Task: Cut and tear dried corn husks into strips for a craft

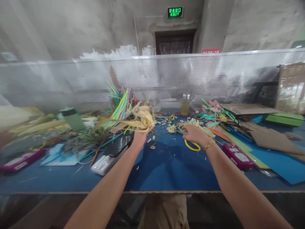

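Observation:
My left hand (pixel 143 133) is closed around a pale yellow bundle (pixel 144 117) of curled strips, like a handmade flower, blurred by motion. A long strip of the same colour trails off to its left. In my right hand (pixel 195 135) is a pair of scissors (pixel 192 146), with a yellow handle loop showing below the fingers and the grey blades pointing left. The two hands are apart. Small pale yellow scraps (pixel 171 128) lie on the blue table (pixel 164 171) between and around them.
Colourful pipe cleaners (pixel 122 103) stand behind the left hand. A green-lidded bottle (pixel 72 118), a black phone (pixel 120 144) and a purple package (pixel 23 159) are on the left. A glass jar (pixel 185 105) stands behind; another purple package (pixel 237 156) and cardboard (pixel 271 136) lie right.

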Available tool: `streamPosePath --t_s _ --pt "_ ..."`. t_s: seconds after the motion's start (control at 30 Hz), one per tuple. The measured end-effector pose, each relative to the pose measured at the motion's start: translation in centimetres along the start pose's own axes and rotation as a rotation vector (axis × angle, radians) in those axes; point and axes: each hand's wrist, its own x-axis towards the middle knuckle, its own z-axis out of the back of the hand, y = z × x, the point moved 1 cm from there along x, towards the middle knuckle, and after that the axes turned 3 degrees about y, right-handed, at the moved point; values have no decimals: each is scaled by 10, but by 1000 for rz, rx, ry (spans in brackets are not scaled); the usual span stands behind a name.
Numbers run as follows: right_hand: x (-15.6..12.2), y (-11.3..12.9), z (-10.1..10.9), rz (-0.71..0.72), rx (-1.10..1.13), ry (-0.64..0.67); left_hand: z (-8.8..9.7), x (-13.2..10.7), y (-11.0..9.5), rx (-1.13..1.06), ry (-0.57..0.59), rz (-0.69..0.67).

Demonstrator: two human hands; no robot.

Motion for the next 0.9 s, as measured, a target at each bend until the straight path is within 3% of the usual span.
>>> streamPosePath --t_s 0.1,0.27,0.53,0.8,0.9 --pt "1 -8 -4 -213 -441 69 8 5 1 -124 -90 35" --pt "3 -1 -16 -353 -570 58 11 8 3 -187 -126 37" --pt "15 -2 -8 -366 -607 236 10 6 1 -214 -147 -31" --pt "-16 30 -10 -205 -614 43 8 0 -6 -209 -97 -36" --pt "-35 40 -9 -109 -528 41 10 0 -9 -202 -125 -29"
